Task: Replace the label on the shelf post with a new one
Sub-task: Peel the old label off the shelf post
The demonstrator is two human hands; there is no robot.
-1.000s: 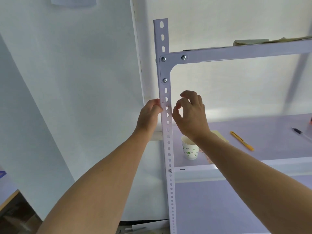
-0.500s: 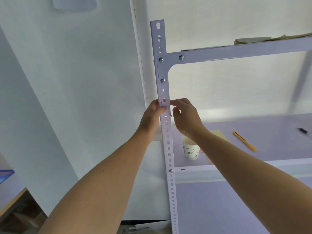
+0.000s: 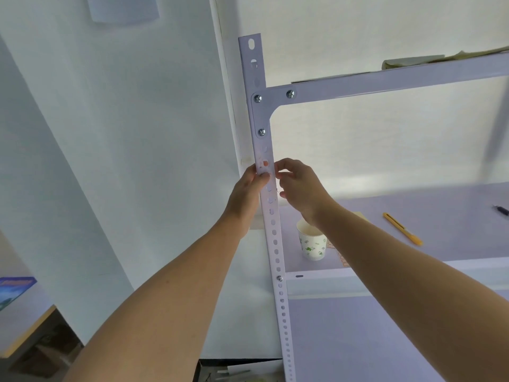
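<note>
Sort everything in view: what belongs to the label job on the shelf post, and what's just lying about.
Job in hand:
shelf post
label, faint, on the post
left hand, gripping the post
right hand, fingertips at the label's edge

Lying about:
paper cup
yellow utility knife
pen
blue box, far left
cloth on the top shelf

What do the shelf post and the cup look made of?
Shelf post: likely painted metal, smooth white, with punched holes and shiny screws. Cup: seemingly paper, matte white with green print.
</note>
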